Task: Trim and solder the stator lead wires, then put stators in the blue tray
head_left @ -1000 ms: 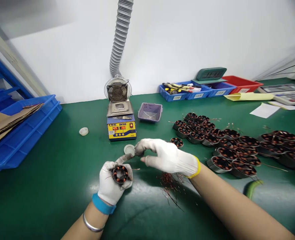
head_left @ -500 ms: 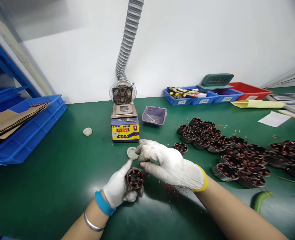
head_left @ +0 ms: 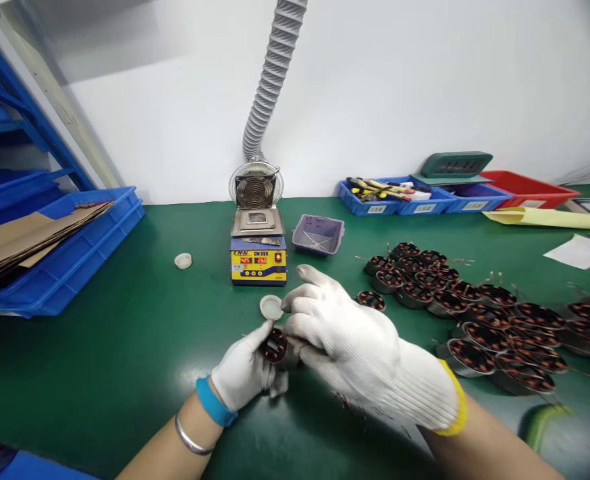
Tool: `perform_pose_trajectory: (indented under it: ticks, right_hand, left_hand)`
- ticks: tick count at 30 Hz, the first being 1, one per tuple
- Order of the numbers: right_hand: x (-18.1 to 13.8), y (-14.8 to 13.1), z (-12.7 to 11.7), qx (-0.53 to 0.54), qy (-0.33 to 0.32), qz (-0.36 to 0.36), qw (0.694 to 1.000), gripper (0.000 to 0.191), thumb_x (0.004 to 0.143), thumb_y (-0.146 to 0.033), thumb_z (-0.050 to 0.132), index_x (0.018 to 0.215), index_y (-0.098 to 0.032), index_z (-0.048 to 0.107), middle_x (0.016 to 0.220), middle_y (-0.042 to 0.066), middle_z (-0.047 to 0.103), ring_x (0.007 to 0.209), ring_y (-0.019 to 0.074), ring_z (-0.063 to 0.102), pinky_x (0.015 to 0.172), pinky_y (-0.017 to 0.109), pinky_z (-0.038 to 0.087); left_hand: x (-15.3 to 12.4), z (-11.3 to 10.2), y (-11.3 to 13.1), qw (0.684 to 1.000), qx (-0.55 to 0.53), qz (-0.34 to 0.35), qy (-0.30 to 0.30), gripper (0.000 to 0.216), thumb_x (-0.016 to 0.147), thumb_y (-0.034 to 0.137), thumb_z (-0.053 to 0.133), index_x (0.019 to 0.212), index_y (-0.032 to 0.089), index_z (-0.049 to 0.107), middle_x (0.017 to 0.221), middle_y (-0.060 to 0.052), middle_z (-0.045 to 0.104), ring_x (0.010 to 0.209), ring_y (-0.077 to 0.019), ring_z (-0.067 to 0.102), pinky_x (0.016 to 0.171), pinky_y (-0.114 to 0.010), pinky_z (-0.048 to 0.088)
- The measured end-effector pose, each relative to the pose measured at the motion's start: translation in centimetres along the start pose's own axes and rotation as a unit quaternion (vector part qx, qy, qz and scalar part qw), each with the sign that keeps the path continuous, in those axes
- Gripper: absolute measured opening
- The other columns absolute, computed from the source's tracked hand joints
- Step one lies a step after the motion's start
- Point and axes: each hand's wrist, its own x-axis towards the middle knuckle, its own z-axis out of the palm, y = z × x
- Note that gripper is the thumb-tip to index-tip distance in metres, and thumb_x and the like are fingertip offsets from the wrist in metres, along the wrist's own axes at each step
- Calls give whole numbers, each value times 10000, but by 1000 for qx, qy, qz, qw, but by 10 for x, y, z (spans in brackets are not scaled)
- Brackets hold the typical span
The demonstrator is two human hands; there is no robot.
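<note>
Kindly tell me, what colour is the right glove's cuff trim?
Yellow; the cuff trim shows best in the head view.

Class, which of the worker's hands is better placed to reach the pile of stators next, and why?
Probably the right. The right hand lies on the side of the stator pile, nearer it; the left hand is shut on a stator and sits farther away.

Head camera, forward-down, seemingly near bench (head_left: 125,333)
</note>
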Motion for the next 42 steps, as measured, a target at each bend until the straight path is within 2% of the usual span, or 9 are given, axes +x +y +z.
perform_pose_trajectory:
  ticks: [5, 11, 14, 20, 23, 31, 37, 40, 42]
  right_hand:
    - [2, -2, -7, 3, 20, -22, 1000, 107, 749, -154, 495, 716, -209, 580, 819, 56, 615, 822, 205, 550, 1078, 513, 247]
    - [-2, 2, 2, 68, 18, -3, 998, 113, 796, -172, 488, 746, -195, 587, 851, 62, 611, 878, 203, 553, 1070, 502, 274]
    - [-5, 11, 3, 115, 24, 3, 993, 98, 827, -165, 493, 773, -187, 571, 860, 50, 622, 896, 187, 567, 1075, 484, 275]
    - [-9, 38, 11, 263, 15, 232, 936, 110, 830, -212, 488, 835, -180, 593, 955, 58, 651, 875, 185, 602, 754, 315, 492]
    - [-15, 45, 17, 243, -42, 270, 931, 276, 736, -164, 558, 1004, -206, 607, 1044, 40, 646, 943, 205, 601, 833, 342, 475]
    - [-10, 35, 35, 218, -9, 193, 957, 113, 785, -158, 586, 853, -189, 670, 912, 45, 647, 881, 182, 587, 809, 327, 463]
    - [-9, 31, 34, 304, 5, 186, 934, 82, 816, -167, 562, 786, -170, 639, 881, 43, 639, 839, 158, 593, 770, 297, 474]
    - [-9, 29, 36, 310, 15, 183, 933, 92, 822, -152, 535, 773, -170, 611, 898, 45, 640, 834, 155, 596, 757, 297, 484]
    - [-8, 27, 36, 265, 41, 157, 950, 88, 810, -135, 532, 754, -174, 588, 896, 50, 644, 864, 169, 593, 810, 334, 479]
  left_hand:
    - [-4, 4, 13, 994, -50, 96, 30, 355, 847, 514, 485, 980, 213, 617, 820, -65, 647, 759, -215, 639, 681, -379, 520]
    - [3, -2, -2, 997, -27, -58, -52, 514, 842, 569, 459, 955, 98, 630, 697, -109, 648, 562, -245, 650, 495, -371, 520]
    - [1, -3, -7, 997, -40, -17, -61, 372, 831, 451, 563, 950, 104, 625, 733, -91, 663, 614, -234, 675, 558, -351, 552]
    - [0, 3, -1, 990, -63, 99, 81, 319, 854, 376, 571, 960, 77, 610, 820, -131, 667, 629, -175, 659, 595, -287, 553]
    - [1, 3, 2, 985, -81, 106, 106, 368, 870, 402, 538, 973, 57, 615, 790, -133, 665, 591, -150, 638, 564, -255, 542]
    - [5, 1, -1, 988, -48, 69, 128, 399, 910, 466, 390, 900, 134, 611, 689, -80, 661, 385, -102, 522, 337, -181, 330]
    - [2, 6, 0, 990, -41, 83, 110, 340, 862, 451, 457, 804, 142, 585, 631, -52, 619, 313, -67, 390, 323, -181, 202]
    - [-1, 5, 0, 986, -51, 132, 90, 211, 757, 330, 564, 878, 159, 594, 675, -31, 613, 364, -81, 426, 359, -193, 260]
    - [-3, 4, 1, 987, -44, 145, 57, 371, 663, 199, 582, 1034, 179, 589, 797, -47, 642, 489, -133, 541, 446, -241, 392]
